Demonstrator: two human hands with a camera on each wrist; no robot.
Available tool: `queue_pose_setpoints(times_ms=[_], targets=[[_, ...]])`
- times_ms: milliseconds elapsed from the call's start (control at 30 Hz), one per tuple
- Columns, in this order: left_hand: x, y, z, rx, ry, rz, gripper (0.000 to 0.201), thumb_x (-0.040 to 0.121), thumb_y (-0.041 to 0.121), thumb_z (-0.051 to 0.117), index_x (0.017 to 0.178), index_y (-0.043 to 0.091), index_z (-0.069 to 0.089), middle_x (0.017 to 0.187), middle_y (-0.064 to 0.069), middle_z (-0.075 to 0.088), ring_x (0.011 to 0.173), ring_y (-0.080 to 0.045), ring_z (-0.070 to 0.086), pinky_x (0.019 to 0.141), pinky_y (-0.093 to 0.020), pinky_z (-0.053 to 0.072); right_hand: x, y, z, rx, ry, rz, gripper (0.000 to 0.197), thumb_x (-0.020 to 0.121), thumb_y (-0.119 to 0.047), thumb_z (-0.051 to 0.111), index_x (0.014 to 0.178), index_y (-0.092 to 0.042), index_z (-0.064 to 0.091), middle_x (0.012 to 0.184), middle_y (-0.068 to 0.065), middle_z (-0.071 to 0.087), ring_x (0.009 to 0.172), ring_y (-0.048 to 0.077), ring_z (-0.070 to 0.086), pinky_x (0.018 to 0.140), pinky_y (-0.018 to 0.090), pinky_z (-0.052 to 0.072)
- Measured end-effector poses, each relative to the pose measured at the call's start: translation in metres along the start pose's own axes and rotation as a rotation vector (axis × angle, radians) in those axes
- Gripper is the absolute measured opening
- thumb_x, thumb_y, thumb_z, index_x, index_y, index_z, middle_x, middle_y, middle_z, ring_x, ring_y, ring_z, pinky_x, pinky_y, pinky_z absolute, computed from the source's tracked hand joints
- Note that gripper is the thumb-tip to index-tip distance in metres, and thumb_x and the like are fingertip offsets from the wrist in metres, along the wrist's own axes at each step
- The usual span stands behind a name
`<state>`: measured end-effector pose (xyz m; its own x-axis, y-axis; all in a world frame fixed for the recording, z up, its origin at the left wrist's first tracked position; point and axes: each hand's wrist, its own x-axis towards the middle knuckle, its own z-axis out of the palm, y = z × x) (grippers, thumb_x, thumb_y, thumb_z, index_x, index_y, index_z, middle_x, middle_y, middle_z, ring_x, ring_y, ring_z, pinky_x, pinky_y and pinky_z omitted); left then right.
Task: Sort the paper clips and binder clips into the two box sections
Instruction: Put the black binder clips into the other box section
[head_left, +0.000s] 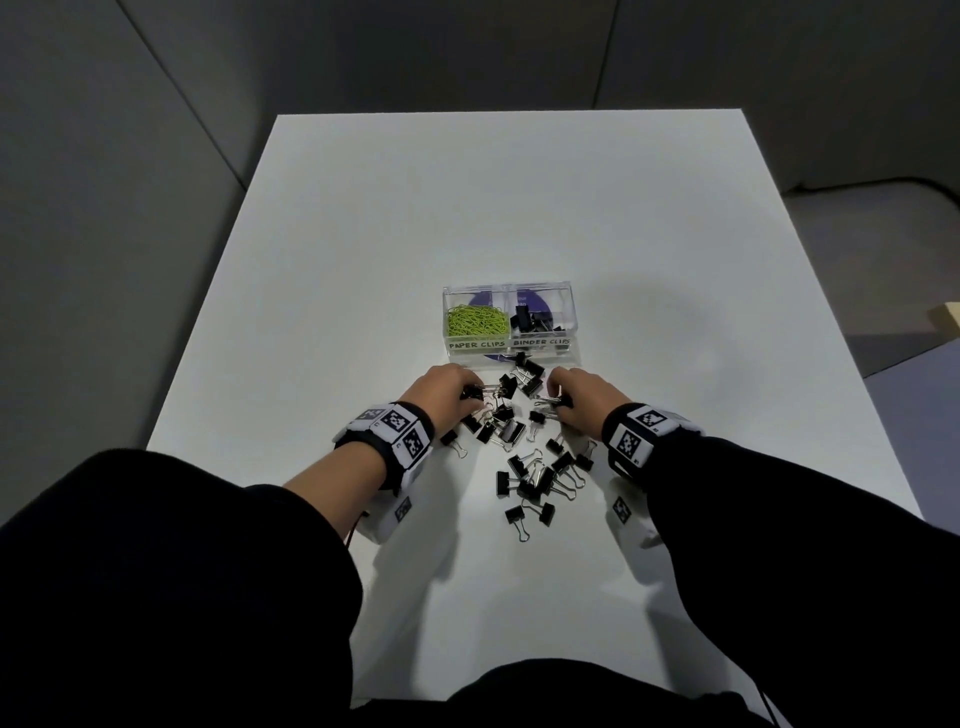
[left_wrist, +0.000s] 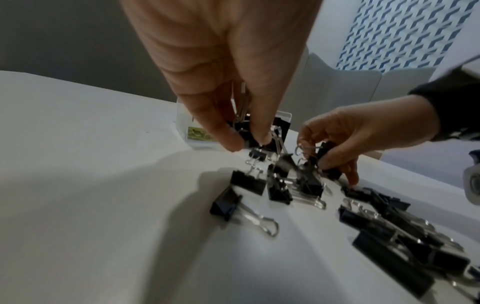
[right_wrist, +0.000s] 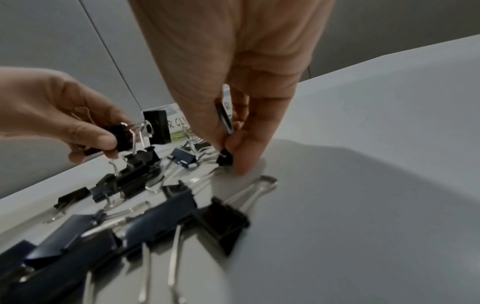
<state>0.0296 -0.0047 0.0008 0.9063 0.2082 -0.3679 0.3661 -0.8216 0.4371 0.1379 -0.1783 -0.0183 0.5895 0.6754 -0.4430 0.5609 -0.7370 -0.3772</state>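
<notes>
We see a white table (head_left: 363, 249) with a clear two-section box (head_left: 510, 349) at frame centre, green paper clips (head_left: 477, 319) in its left half. Below it, loose binder clips (head_left: 535, 475) lie scattered. Our left hand (head_left: 442, 391) and right hand (head_left: 582, 397) each pinch binder clips.

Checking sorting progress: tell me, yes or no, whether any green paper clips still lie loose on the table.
No: in the head view the green paper clips all sit in the box's left section, and only black binder clips lie on the table.
</notes>
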Motion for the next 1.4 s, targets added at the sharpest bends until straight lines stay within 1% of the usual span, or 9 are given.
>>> queue_pose_setpoints(times_ms=[233, 367, 567, 767, 867, 967, 1100, 1267, 1400], targets=[[0.005, 0.007, -0.037, -0.065, 0.142, 0.078, 0.03, 0.091, 0.02, 0.057, 0.118, 0.01, 0.061, 0.115, -0.011, 0.061, 0.103, -0.023, 0.057, 0.089, -0.025, 0.043, -0.002, -0.005, -0.038, 0.165, 0.215, -0.063, 0.019, 0.091, -0.005, 0.051, 0.109, -0.008, 0.054, 0.113, 0.014, 0.054, 0.086, 0.018, 0.052, 0.089, 0.033, 0.053], [0.026, 0.019, -0.062, -0.061, 0.239, 0.101, 0.029, 0.091, 0.02, 0.057, 0.117, 0.009, 0.061, 0.112, -0.011, 0.061, 0.102, -0.024, 0.057, 0.089, -0.027, 0.043, 0.025, -0.009, -0.076, 0.144, 0.357, -0.03, 0.018, 0.09, -0.006, 0.051, 0.107, -0.006, 0.053, 0.11, 0.016, 0.05, 0.081, 0.026, 0.054, 0.079, 0.036, 0.05], [0.065, 0.034, -0.073, 0.004, 0.264, 0.114, 0.03, 0.091, 0.021, 0.056, 0.118, 0.01, 0.06, 0.115, -0.011, 0.059, 0.107, -0.026, 0.055, 0.09, -0.03, 0.042, 0.043, -0.009, -0.076, 0.091, 0.25, 0.009, 0.038, 0.088, -0.022, 0.059, 0.124, -0.015, 0.047, 0.121, 0.011, 0.053, 0.104, 0.027, 0.057, 0.084, 0.035, 0.044], [0.089, 0.052, -0.054, 0.075, 0.158, 0.171, 0.031, 0.092, 0.02, 0.054, 0.121, 0.01, 0.058, 0.119, -0.011, 0.056, 0.111, -0.027, 0.053, 0.091, -0.033, 0.041, 0.009, 0.018, -0.046, 0.029, 0.205, 0.011, 0.025, 0.095, -0.024, 0.045, 0.117, -0.016, 0.051, 0.113, 0.006, 0.059, 0.085, 0.017, 0.053, 0.073, 0.028, 0.041], [0.09, 0.055, -0.046, 0.116, 0.118, 0.202, 0.04, 0.091, 0.02, 0.055, 0.131, 0.015, 0.051, 0.131, -0.007, 0.05, 0.117, -0.025, 0.051, 0.094, -0.033, 0.041, 0.003, 0.025, -0.029, -0.052, 0.046, -0.036, 0.028, 0.094, -0.024, 0.047, 0.12, -0.016, 0.053, 0.122, 0.006, 0.055, 0.098, 0.019, 0.055, 0.084, 0.033, 0.047], [0.081, 0.05, -0.037, 0.16, 0.129, 0.283, 0.046, 0.09, 0.018, 0.056, 0.135, 0.019, 0.046, 0.14, 0.0, 0.044, 0.12, -0.022, 0.051, 0.096, -0.034, 0.043, 0.005, 0.021, -0.018, -0.096, 0.046, -0.094, 0.035, 0.095, -0.024, 0.045, 0.128, -0.016, 0.049, 0.134, 0.005, 0.048, 0.118, 0.023, 0.048, 0.095, 0.038, 0.045], [0.069, 0.04, -0.025, 0.207, 0.119, 0.401, 0.05, 0.089, 0.002, 0.051, 0.137, 0.015, 0.044, 0.148, -0.007, 0.035, 0.123, -0.027, 0.05, 0.095, -0.035, 0.046, 0.012, 0.009, -0.011, -0.202, 0.035, -0.152, 0.047, 0.092, -0.018, 0.045, 0.139, -0.013, 0.037, 0.141, 0.006, 0.041, 0.123, 0.026, 0.044, 0.101, 0.035, 0.041], [0.056, 0.036, -0.021, 0.204, 0.278, 0.482, 0.027, 0.087, 0.002, 0.054, 0.113, 0.004, 0.062, 0.11, -0.015, 0.06, 0.096, -0.032, 0.059, 0.071, -0.034, 0.048, 0.017, -0.001, -0.005, -0.321, 0.016, -0.199, 0.06, 0.091, -0.024, 0.048, 0.145, -0.01, 0.026, 0.151, 0.008, 0.028, 0.13, 0.028, 0.037, 0.104, 0.036, 0.037], [0.04, 0.02, 0.011, 0.375, 0.02, 0.412, 0.037, 0.095, 0.014, 0.041, 0.132, 0.013, 0.048, 0.132, -0.008, 0.049, 0.118, -0.023, 0.049, 0.092, -0.033, 0.048, 0.015, -0.003, 0.0, -0.402, -0.028, -0.239, 0.062, 0.092, -0.03, 0.045, 0.147, -0.016, 0.02, 0.156, 0.002, 0.02, 0.133, 0.029, 0.033, 0.104, 0.039, 0.037]])
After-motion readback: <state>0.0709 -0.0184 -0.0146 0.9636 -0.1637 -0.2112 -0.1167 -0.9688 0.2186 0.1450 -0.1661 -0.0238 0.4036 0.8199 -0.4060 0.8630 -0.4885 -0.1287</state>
